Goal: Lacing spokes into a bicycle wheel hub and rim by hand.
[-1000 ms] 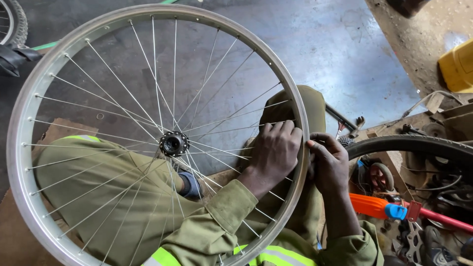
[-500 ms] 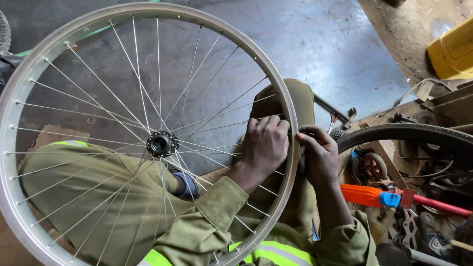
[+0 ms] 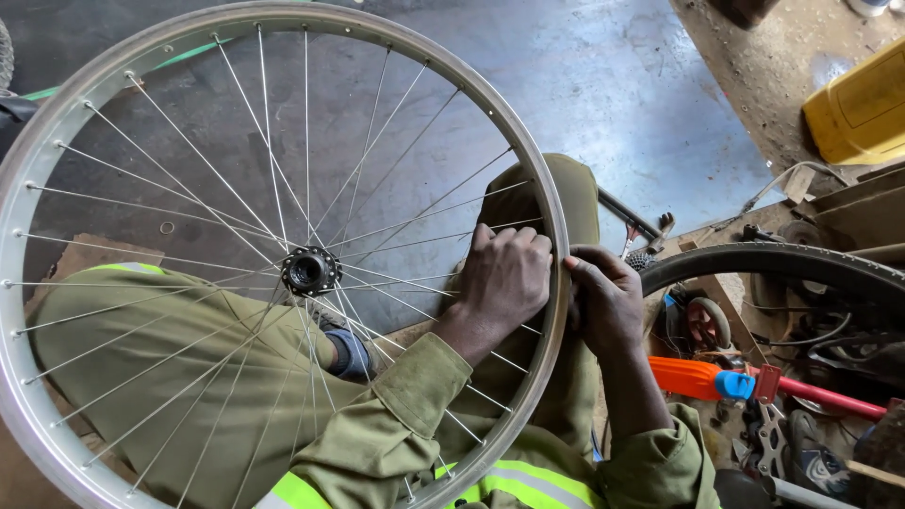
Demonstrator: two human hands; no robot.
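Note:
A bare silver bicycle wheel rim (image 3: pixel 283 17) with thin spokes and a dark hub (image 3: pixel 308 270) rests across my lap, over my olive trousers. My left hand (image 3: pixel 504 278) reaches through the spokes and grips the rim's right side from inside. My right hand (image 3: pixel 606 300) presses against the same stretch of rim from outside, fingers curled at its edge. Whether it holds a small tool is hidden.
A black tyre (image 3: pixel 782 267) arcs at the right over a cluttered box of parts. An orange-handled tool (image 3: pixel 702 379) with a red shaft lies below it. A yellow container (image 3: pixel 863 113) stands at the upper right. Grey concrete floor (image 3: pixel 641 85) lies beyond.
The view has shifted slightly, with the wheel sitting a little lower and to the left. Both hands stay on the same part of the rim.

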